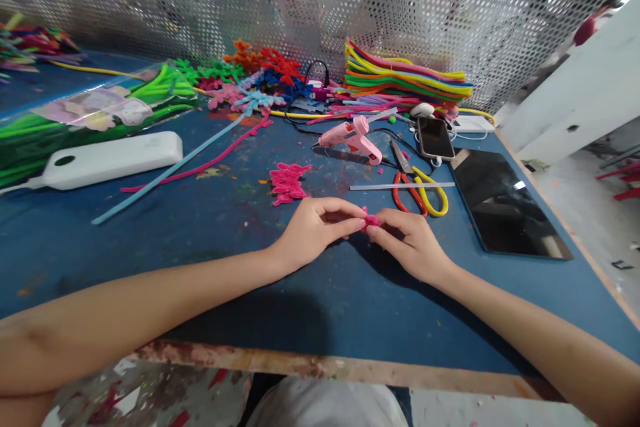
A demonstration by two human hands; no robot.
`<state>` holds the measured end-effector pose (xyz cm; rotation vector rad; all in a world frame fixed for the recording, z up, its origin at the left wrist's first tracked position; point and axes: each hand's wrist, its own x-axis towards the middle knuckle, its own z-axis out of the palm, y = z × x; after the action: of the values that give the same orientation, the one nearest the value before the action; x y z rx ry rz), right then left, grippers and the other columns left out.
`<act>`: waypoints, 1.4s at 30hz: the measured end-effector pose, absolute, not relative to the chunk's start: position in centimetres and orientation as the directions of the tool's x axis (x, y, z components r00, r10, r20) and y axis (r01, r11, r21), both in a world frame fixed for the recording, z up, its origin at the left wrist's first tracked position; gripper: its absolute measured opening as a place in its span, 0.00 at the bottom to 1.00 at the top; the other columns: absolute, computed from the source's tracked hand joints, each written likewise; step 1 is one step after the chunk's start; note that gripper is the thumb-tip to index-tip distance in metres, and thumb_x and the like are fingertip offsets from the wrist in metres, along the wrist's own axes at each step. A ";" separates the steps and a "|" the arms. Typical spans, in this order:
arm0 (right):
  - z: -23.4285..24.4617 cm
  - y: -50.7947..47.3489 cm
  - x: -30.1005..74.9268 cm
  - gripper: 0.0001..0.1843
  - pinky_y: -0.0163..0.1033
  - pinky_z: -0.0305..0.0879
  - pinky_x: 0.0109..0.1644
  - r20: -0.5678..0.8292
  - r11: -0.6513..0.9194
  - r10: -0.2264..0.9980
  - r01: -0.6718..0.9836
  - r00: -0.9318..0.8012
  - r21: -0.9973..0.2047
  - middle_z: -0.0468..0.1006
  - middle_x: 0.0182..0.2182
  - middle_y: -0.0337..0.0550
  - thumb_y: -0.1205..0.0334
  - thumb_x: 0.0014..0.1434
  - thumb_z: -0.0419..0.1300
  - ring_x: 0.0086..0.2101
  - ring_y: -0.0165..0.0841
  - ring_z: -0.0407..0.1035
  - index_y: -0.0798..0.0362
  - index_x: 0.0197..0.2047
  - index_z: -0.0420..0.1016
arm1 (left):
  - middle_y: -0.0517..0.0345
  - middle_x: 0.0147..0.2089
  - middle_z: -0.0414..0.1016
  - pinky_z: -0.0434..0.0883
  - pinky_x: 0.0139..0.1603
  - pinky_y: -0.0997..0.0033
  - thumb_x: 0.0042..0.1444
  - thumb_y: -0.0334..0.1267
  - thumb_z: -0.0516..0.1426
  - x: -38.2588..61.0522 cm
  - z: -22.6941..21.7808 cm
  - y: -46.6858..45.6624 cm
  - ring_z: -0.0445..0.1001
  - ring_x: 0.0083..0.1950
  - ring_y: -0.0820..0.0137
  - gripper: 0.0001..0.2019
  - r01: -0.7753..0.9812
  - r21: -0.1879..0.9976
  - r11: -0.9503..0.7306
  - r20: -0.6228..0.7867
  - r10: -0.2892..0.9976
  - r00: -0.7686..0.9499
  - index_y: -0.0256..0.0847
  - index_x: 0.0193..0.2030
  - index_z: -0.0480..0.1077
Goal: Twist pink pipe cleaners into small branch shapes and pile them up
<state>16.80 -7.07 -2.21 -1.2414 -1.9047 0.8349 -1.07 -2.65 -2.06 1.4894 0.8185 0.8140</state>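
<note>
Between the fingertips of both hands is a small bent piece of pink pipe cleaner (pixel 371 220). My left hand (pixel 320 227) pinches it from the left, and my right hand (pixel 413 240) pinches it from the right. The fingers partly hide its shape. Just beyond my left hand lies a small stack of bent pink pipe cleaner pieces (pixel 289 183). Scissors (pixel 420 193) with one red and one yellow handle rest beyond my right hand, with a clear glue stick (pixel 403 186) across them. A pink glue gun (pixel 353 138) lies farther back.
A phone (pixel 436 138) and a dark tablet (pixel 510 203) lie on the right. At the back are a colourful pipe cleaner bundle (pixel 405 77) and twisted pipe cleaner shapes (pixel 260 101). On the left are a white elongated device (pixel 115 160) and a bag of green pipe cleaners (pixel 170 90).
</note>
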 end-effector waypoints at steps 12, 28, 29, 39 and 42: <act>-2.5 -6.8 17.3 0.15 0.31 0.57 0.24 0.009 0.083 0.949 0.220 -0.316 -0.972 0.66 0.21 0.36 0.52 0.57 0.56 0.22 0.24 0.58 0.55 0.27 0.68 | 0.63 0.27 0.72 0.67 0.29 0.79 0.41 0.33 0.65 -0.9 -1.7 -2.0 0.69 0.25 0.79 0.15 -0.091 0.984 0.154 -0.073 0.809 0.583 0.37 0.31 0.62; -2.6 -6.7 16.9 0.14 0.30 0.57 0.23 0.054 0.098 0.979 0.227 -0.195 -0.969 0.70 0.22 0.37 0.53 0.58 0.56 0.20 0.23 0.61 0.55 0.28 0.69 | 0.51 0.61 0.62 0.51 0.64 0.62 0.61 0.51 0.45 -0.4 -2.3 -2.1 0.58 0.63 0.66 0.24 -0.343 0.737 0.582 -0.052 0.555 0.830 0.43 0.59 0.61; -2.6 -6.8 16.8 0.14 0.30 0.58 0.23 0.055 0.107 0.972 0.222 -0.227 -0.969 0.71 0.22 0.37 0.53 0.58 0.55 0.20 0.24 0.61 0.55 0.29 0.69 | 0.51 0.61 0.62 0.51 0.63 0.62 0.61 0.51 0.44 -0.5 -2.3 -2.0 0.57 0.63 0.66 0.24 -0.329 0.742 0.585 -0.059 0.545 0.836 0.42 0.58 0.63; -2.8 -6.1 17.7 0.23 0.31 0.55 0.20 0.069 0.069 0.998 0.090 -0.004 -0.994 0.69 0.17 0.37 0.45 0.60 0.49 0.16 0.24 0.58 0.55 0.28 0.72 | 0.49 0.60 0.64 0.57 0.60 0.62 0.57 0.58 0.42 -1.2 -1.8 -0.7 0.57 0.64 0.62 0.30 -0.350 0.665 0.660 -0.119 0.556 0.823 0.37 0.53 0.68; -3.1 -5.2 18.6 0.23 0.30 0.51 0.18 0.082 0.078 0.987 0.034 0.140 -0.996 0.66 0.15 0.36 0.44 0.58 0.51 0.16 0.24 0.57 0.55 0.26 0.71 | 0.45 0.60 0.64 0.57 0.60 0.59 0.55 0.60 0.42 -1.5 -1.4 -0.1 0.54 0.65 0.60 0.34 -0.382 0.637 0.670 -0.113 0.571 0.813 0.35 0.55 0.65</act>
<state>18.62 -5.16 -3.06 -1.2345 -1.1614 1.0332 -1.46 -0.07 -1.42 0.6383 0.3172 0.5476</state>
